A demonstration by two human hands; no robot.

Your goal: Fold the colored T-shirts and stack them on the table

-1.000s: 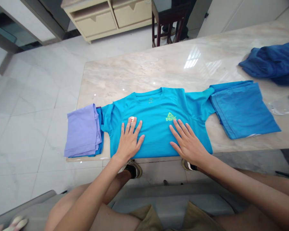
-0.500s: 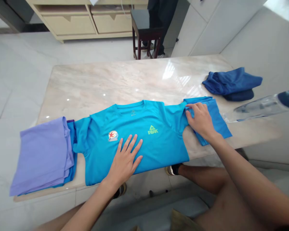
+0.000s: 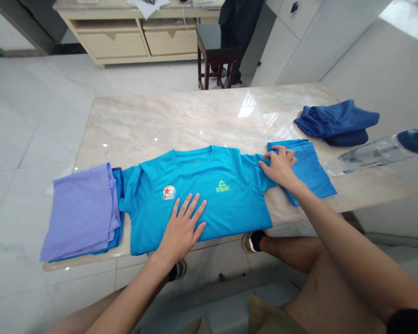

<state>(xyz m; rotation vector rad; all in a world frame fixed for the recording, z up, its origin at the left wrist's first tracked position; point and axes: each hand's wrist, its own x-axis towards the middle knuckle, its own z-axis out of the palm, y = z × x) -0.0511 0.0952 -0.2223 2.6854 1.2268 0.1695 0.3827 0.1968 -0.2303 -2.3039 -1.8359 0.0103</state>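
The T-shirt is bright blue, smooth and thin, with a round logo and a green "PEAK" print; it lies directly under the left hand, which is flat with fingers apart. The right hand has bent fingers at the sleeve; whether they pinch it, I cannot tell. Left of the left hand is a folded purple cloth. Beyond both hands, the surface is glossy, marble-like, and farther stands a dark stool.
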